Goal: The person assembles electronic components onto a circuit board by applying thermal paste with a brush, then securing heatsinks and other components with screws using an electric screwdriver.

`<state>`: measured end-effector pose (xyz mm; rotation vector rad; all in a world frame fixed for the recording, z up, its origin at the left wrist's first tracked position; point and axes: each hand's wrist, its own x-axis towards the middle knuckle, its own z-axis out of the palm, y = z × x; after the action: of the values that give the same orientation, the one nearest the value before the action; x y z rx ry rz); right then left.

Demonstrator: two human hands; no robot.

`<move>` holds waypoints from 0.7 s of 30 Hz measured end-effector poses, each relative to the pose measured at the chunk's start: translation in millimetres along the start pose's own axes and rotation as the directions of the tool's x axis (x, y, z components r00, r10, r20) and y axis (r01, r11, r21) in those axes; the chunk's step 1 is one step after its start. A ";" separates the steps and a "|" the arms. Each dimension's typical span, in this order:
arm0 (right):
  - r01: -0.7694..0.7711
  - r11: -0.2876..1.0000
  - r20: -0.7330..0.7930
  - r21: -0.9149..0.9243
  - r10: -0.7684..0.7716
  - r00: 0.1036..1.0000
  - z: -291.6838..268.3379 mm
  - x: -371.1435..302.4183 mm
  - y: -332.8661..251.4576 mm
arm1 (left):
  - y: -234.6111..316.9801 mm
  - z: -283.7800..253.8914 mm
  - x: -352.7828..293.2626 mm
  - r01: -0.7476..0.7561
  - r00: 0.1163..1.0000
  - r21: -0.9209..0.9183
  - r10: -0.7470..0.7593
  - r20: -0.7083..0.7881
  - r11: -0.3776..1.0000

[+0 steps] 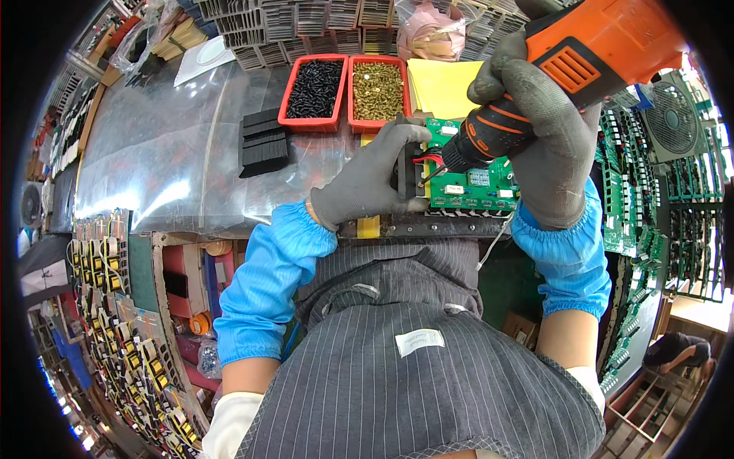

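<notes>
Far left, beside the dark, shiny bench (172, 145), rows of yellow-and-black components (115, 264). On the bench, a stack of black blocks (264, 145), then two red trays (310, 124), one filled with black screws (315, 83), the next with brass-coloured screws (378, 92). Just in front of the trays, the grey-gloved left hand (363, 180), spread wide in a C, fingers at the far end and thumb at the near end of a black part (405, 172), holding it between them. Directly right of that grip, just beside the black part, a green circuit board (459, 200), lying flat with components upward, red wires (432, 158) at its left edge. Behind it, yellow sheets (440, 84). Over the board, an orange-and-black power driver (612, 50), tilted, bit (433, 175) down at the board's left edge; tip contact too small to tell. Around the driver, the grey-gloved right hand (554, 130), fingers wrapped closely about its body, with the board to the lower left of this grip. Farther right, racked green boards (619, 191) and a grey fan (673, 115)
</notes>
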<state>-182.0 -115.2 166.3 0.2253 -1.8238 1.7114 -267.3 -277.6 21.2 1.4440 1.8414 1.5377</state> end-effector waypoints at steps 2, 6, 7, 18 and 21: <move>0.004 1.000 0.000 -0.009 -0.004 1.000 6.0 0.3 -0.2 | -1.0 -0.4 0.4 -0.013 1.000 0.011 0.013 -0.005 1.000; 0.004 1.000 0.035 -0.029 -0.003 0.999 15.5 1.0 -4.6 | 5.4 -4.2 0.3 0.027 0.999 -0.033 -0.026 0.024 0.999; -0.014 0.997 0.056 -0.073 0.018 0.998 17.7 1.6 -5.4 | 7.5 -6.1 0.6 0.091 0.995 -0.053 -0.088 0.050 0.994; -0.082 0.993 0.030 0.090 0.080 0.996 36.2 -6.2 -10.3 | 3.9 -5.6 -0.7 0.000 0.995 0.096 -0.010 0.103 0.995; 0.016 0.998 0.067 -0.060 -0.012 0.998 38.8 -11.6 0.6 | 16.2 -5.5 -5.3 0.225 0.963 -0.148 -0.196 0.188 0.963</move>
<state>-185.4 -155.2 160.8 0.2718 -1.9146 1.6547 -261.6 -286.7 35.5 1.2191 1.6617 1.3828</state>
